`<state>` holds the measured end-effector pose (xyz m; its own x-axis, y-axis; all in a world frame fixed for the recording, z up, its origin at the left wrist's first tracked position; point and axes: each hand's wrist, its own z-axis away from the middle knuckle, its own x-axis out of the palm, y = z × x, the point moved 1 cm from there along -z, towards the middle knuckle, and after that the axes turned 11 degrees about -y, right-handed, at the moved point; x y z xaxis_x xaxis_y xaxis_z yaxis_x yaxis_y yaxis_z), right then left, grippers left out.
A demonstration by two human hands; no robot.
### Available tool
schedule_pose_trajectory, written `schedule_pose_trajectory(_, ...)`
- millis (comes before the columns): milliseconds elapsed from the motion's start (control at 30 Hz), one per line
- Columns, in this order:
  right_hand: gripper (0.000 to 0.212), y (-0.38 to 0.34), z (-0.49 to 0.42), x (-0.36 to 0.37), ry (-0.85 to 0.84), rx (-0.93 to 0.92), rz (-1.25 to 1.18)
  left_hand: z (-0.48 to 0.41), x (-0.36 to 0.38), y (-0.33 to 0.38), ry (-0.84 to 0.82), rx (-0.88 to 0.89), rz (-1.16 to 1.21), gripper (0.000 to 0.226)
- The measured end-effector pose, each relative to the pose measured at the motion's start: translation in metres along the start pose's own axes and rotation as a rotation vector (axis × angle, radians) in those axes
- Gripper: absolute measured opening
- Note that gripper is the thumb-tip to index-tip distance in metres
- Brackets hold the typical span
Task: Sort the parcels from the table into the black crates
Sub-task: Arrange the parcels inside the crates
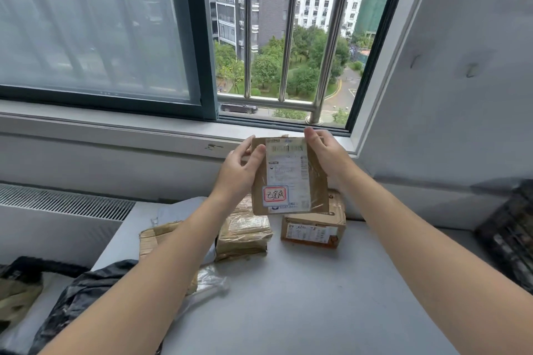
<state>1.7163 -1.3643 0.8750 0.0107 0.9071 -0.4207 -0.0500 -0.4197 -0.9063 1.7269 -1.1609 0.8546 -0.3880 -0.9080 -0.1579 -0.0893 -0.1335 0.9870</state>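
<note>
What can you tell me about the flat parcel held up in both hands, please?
The parcel is a flat brown cardboard packet under clear tape, held upright above the table, front toward the camera. A white shipping label with a barcode covers most of it; a blue-edged sticker with handwriting in a red frame sits lower left. The left hand pinches its left edge, the right hand its upper right corner.

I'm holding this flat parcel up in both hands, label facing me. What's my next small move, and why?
Probably swing the flat parcel right and down toward the black crate on the far right. Your left hand and right hand hold its sides, it is lifted above the other parcels, and its label faces you.
</note>
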Motion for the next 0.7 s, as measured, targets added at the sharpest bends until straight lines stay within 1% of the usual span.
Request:
schedule_pose_trajectory(67, 0.071, -0.001, 0.004, -0.004, 0.018, -0.005, -0.006, 0.002, 0.005, 0.005, 0.010, 0.024, 0.015, 0.080)
schedule_pose_trajectory(167, 0.071, -0.003, 0.010, -0.005, 0.037, -0.041, -0.038, 0.000, 0.005, 0.011, 0.064, 0.035, 0.029, 0.072)
schedule_pose_trajectory(200, 0.066, -0.003, 0.014, -0.005, 0.034, -0.064, -0.073, -0.002, 0.005, 0.013, 0.081, 0.036, 0.047, 0.068)
schedule_pose_trajectory(267, 0.047, -0.003, 0.022, -0.003, 0.025, -0.115, -0.146, -0.003, 0.005, 0.017, 0.111, 0.048, 0.088, 0.061)
schedule_pose_trajectory(333, 0.036, -0.005, 0.029, -0.003, 0.036, -0.157, -0.202, -0.001, 0.006, 0.021, 0.124, 0.058, 0.078, 0.060)
schedule_pose_trajectory(400, 0.030, -0.011, 0.035, -0.006, 0.070, -0.196, -0.257, 0.005, 0.007, 0.027, 0.099, 0.085, 0.065, 0.052)
schedule_pose_trajectory(467, 0.028, -0.019, 0.040, -0.011, 0.100, -0.238, -0.290, 0.013, 0.008, 0.032, 0.043, 0.138, 0.077, 0.036)
schedule_pose_trajectory(500, 0.028, -0.023, 0.042, -0.014, 0.106, -0.259, -0.305, 0.018, 0.008, 0.035, 0.012, 0.167, 0.093, 0.034)
schedule_pose_trajectory(600, 0.028, -0.034, 0.050, -0.019, 0.110, -0.308, -0.325, 0.029, 0.005, 0.044, -0.056, 0.248, 0.131, 0.043)
schedule_pose_trajectory(700, 0.027, -0.043, 0.056, -0.021, 0.103, -0.345, -0.340, 0.036, 0.004, 0.052, -0.068, 0.302, 0.107, 0.048)
